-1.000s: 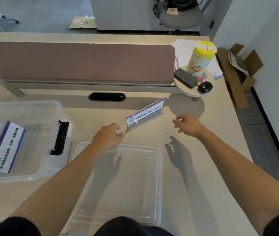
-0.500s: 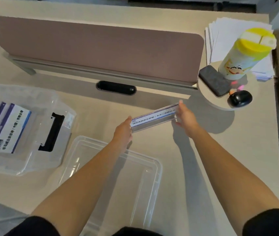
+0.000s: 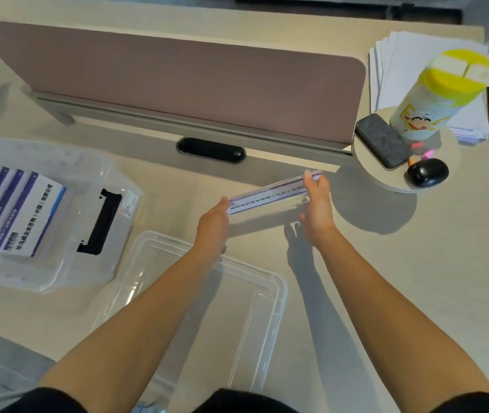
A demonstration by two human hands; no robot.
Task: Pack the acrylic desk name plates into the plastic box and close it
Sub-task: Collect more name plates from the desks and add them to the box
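Left hand: fingers gripped the name plate's near-left end.
Right hand: fingers clamped its far end.
Name plate: held between both hands, above the desk.
Plastic box: open, left of the fingers.

Single head-worn view, wide-angle, looks forward and steeply down over bench. Both forearms enter from bottom edge. Left hand and right hand near frame centre, close to camera. Divider panel beyond hands, straight edges bowed by lens.
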